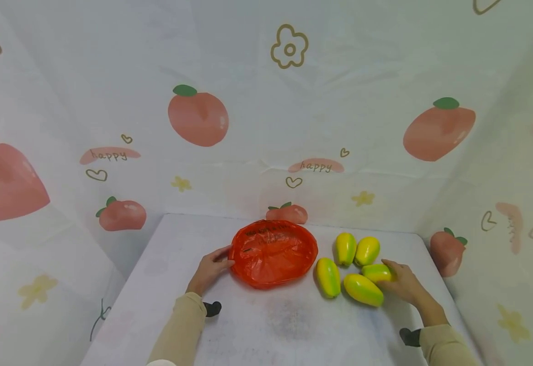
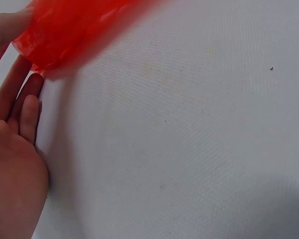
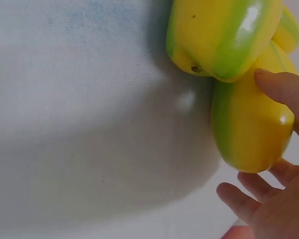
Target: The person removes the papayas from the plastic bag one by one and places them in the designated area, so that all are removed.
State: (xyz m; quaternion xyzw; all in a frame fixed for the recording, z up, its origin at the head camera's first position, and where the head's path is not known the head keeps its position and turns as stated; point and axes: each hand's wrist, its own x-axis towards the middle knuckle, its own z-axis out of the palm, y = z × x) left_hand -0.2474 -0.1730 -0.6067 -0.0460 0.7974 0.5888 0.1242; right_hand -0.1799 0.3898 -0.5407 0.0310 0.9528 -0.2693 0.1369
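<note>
A red plastic bag (image 1: 273,254) with dark print lies spread into a wide round shape with a raised rim. My left hand (image 1: 211,272) pinches its left edge, thumb on top and fingers at the outer side. To the right sits a group of glossy yellow papayas with green streaks. My right hand (image 1: 403,282) grips the right end of one papaya (image 1: 376,273); in the right wrist view the thumb rests on its skin and the fingers reach round the far side. Another papaya (image 1: 364,291) lies just in front of it, overlapping it in the right wrist view.
Two papayas stand farther back, one papaya (image 1: 346,249) beside another (image 1: 368,250). A further papaya (image 1: 327,277) lies between the bag and the group. The white table (image 1: 289,330) is enclosed by a printed cloth (image 1: 248,173) at the back and both sides.
</note>
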